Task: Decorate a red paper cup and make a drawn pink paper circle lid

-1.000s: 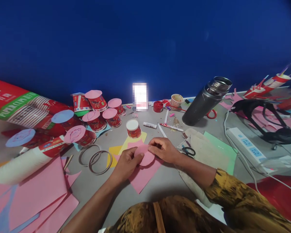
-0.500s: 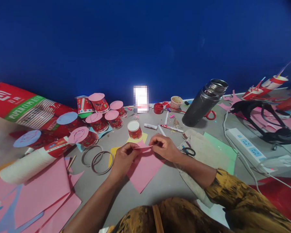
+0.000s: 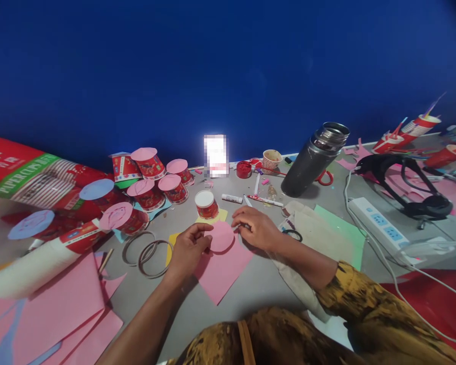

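Between finger and thumb of my left hand (image 3: 192, 249), a pink paper circle (image 3: 221, 238) is pinched at its left edge, its flat face turned up toward me. My right hand (image 3: 256, 230) is beside the circle's right edge, fingers curved and a little apart; whether a fingertip touches the rim is hard to see. Under both hands lies a pink paper sheet (image 3: 219, 276), one corner pointing at me. Just beyond them an upturned red paper cup (image 3: 206, 205) stands on yellow paper (image 3: 223, 215).
Left are several red cups topped with paper discs (image 3: 148, 162), tape rings (image 3: 152, 258), pink sheets (image 3: 68, 314) and a cup sleeve (image 3: 57, 175). Markers (image 3: 231, 198) and a dark flask (image 3: 311, 162) stand or lie beyond. A power strip (image 3: 380, 223) is right.
The pink circle has turned from nearly edge-on to showing its round face. My right hand has eased its pinch. The view has shifted slightly to the right.
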Demonstrator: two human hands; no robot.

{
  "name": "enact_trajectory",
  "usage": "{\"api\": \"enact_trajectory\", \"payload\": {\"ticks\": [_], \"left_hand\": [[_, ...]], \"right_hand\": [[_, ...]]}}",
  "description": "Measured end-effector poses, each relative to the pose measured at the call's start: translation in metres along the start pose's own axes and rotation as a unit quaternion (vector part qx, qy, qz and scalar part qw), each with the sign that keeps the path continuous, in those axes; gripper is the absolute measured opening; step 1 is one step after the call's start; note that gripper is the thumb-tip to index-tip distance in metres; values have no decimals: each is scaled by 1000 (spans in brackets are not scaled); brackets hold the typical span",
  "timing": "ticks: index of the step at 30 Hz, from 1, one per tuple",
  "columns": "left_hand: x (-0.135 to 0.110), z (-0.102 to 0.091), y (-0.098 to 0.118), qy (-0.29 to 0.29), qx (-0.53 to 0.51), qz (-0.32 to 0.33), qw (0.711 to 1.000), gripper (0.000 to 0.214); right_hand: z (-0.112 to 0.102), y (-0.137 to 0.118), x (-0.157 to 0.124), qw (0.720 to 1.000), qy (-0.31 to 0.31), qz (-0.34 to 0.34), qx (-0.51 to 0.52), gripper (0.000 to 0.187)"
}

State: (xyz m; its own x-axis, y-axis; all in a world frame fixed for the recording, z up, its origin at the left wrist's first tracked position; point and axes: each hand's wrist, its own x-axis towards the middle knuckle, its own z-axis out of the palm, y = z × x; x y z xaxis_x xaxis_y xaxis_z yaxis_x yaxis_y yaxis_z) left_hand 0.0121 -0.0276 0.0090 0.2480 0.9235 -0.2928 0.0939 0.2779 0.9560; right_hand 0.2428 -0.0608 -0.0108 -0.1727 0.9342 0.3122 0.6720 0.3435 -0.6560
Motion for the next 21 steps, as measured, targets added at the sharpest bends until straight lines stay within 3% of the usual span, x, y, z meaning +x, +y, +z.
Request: {"api": "enact_trajectory", "payload": {"ticks": [2,4,6,13,21], "left_hand": [[0,-1,1,4,38,11,999,37],[1,-3,1,13,74,23,997,35],[1,-5,1,16,100,29,994,35],[1,-9,-3,17,196,37,980,38],[-4,-6,-2,-33,246,27,968,36]], "right_hand": [[-20,0,6,992,-8,95,-80,22],[-39,1,12,963,-29,208,-170,15],[-51,4,16,945,-27,250,-207,15],[-47,11,19,929,-61,287,-224,26],[-41,16,18,920,-104,294,-236,35]]}}
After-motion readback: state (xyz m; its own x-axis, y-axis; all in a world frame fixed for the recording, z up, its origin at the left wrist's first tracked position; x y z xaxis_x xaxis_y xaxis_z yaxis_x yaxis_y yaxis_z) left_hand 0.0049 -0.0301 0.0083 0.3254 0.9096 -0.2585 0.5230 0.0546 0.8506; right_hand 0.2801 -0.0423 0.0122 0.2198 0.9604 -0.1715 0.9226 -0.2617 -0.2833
